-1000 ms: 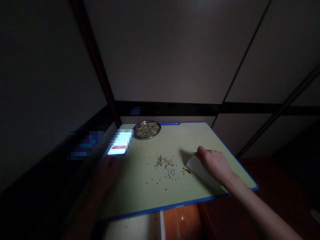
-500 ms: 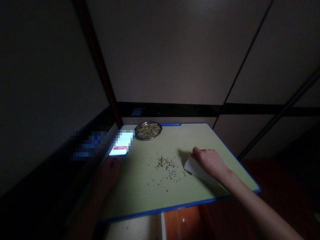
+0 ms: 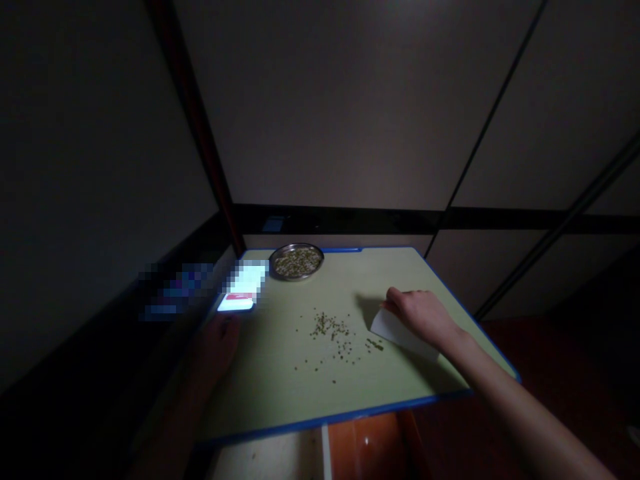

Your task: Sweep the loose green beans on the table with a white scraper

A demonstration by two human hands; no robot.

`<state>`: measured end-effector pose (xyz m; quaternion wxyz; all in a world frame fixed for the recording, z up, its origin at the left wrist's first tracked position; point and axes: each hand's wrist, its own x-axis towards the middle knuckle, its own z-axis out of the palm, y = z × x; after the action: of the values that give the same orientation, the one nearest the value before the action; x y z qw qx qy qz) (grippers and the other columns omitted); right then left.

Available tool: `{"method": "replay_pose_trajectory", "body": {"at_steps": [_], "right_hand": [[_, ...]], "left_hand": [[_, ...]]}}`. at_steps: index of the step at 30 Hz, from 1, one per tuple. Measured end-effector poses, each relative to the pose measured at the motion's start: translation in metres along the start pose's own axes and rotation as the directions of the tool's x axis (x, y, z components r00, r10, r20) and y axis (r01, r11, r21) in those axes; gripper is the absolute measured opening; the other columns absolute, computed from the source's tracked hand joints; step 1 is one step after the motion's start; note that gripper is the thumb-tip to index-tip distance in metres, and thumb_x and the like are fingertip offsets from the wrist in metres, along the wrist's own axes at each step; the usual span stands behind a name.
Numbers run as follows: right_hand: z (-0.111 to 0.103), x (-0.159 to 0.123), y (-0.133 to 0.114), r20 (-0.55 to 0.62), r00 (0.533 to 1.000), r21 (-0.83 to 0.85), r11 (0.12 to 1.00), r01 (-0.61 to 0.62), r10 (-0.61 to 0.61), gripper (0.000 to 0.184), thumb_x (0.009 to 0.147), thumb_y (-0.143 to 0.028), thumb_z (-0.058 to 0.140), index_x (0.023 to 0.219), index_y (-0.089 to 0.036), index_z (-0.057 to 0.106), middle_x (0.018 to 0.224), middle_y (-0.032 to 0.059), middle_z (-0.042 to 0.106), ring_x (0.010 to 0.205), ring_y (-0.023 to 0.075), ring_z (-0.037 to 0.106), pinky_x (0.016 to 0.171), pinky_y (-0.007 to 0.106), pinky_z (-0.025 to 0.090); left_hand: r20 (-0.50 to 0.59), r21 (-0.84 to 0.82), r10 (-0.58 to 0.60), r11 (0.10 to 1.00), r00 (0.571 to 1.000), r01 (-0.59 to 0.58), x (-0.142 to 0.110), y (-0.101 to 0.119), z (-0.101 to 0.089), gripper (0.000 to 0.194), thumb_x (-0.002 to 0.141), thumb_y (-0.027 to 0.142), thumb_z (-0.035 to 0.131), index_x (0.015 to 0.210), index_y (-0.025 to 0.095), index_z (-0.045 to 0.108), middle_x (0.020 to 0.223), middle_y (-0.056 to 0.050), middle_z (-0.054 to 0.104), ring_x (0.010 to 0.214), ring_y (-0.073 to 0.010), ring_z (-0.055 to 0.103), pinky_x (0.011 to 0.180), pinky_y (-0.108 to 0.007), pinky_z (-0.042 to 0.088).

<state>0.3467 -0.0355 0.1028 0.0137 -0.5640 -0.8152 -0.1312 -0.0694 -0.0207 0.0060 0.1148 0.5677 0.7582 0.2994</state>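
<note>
My right hand (image 3: pixel 417 313) is closed around the top edge of a thin white sheet (image 3: pixel 403 333), paper or card, tilted over the right part of the light green tabletop (image 3: pixel 280 393). A short row of small greenish seeds or beans (image 3: pixel 375 345) lies just left of the sheet's lower edge. More loose seeds (image 3: pixel 330 327) are scattered in the middle of the tabletop. My left hand (image 3: pixel 223 340) rests in deep shadow at the left side, right below a lit phone (image 3: pixel 237 303); its fingers are too dark to make out.
A round metal dish (image 3: pixel 297 261) holding many such seeds stands at the back left. The tabletop has a blue rim (image 3: pixel 310 422). Dark-banded pale panels (image 3: pixel 340 133) rise behind it. Below the front edge is an orange surface (image 3: pixel 367 447).
My right hand has lifted the white sheet slightly up and back, uncovering the row of seeds by its lower edge. My left hand, the phone and the dish have stayed put.
</note>
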Motion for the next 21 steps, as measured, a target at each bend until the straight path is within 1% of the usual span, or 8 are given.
{"method": "replay_pose_trajectory", "body": {"at_steps": [5,10,16,21], "right_hand": [[0.003,-0.005,-0.003,0.012,1.0,-0.013,1.0,0.017,-0.017,0.034,0.103,-0.042,0.036,0.095,-0.019,0.059,0.076,0.0078,0.074,0.066,0.021,0.069,0.055,0.028,0.03],[0.003,-0.011,-0.004,0.017,1.0,-0.011,1.0,0.02,-0.02,0.032,0.103,-0.043,0.036,0.094,-0.02,0.057,0.076,0.0063,0.074,0.065,0.0206,0.069,0.054,0.029,0.028],[0.006,-0.01,-0.003,-0.01,1.0,-0.009,1.0,0.021,-0.021,0.032,0.103,-0.044,0.036,0.093,-0.021,0.056,0.076,0.0058,0.074,0.064,0.0204,0.068,0.054,0.029,0.026],[0.008,-0.012,-0.003,-0.029,0.999,0.001,0.999,0.043,-0.043,0.032,0.103,-0.043,0.035,0.092,-0.021,0.054,0.075,0.0051,0.073,0.064,0.0202,0.068,0.054,0.029,0.025]], "left_hand": [[-0.006,-0.008,0.017,1.0,1.0,-0.017,-0.001,0.002,-0.002,0.035,0.09,0.043,0.038,0.098,0.02,0.063,0.097,-0.011,0.071,0.088,-0.0253,0.067,0.074,-0.033,0.049],[-0.005,0.001,-0.011,1.0,1.0,0.011,-0.002,0.007,-0.004,0.035,0.091,0.044,0.037,0.095,0.02,0.063,0.094,-0.01,0.071,0.087,-0.0248,0.066,0.072,-0.032,0.049],[0.012,0.009,-0.038,0.999,0.999,0.038,-0.003,0.01,-0.005,0.035,0.091,0.043,0.038,0.097,0.019,0.063,0.094,-0.011,0.071,0.086,-0.0251,0.066,0.071,-0.033,0.048],[0.0,-0.002,-0.011,1.0,1.0,0.011,-0.003,0.008,-0.005,0.035,0.09,0.043,0.038,0.096,0.02,0.062,0.093,-0.011,0.071,0.085,-0.0249,0.066,0.071,-0.033,0.048]]}}
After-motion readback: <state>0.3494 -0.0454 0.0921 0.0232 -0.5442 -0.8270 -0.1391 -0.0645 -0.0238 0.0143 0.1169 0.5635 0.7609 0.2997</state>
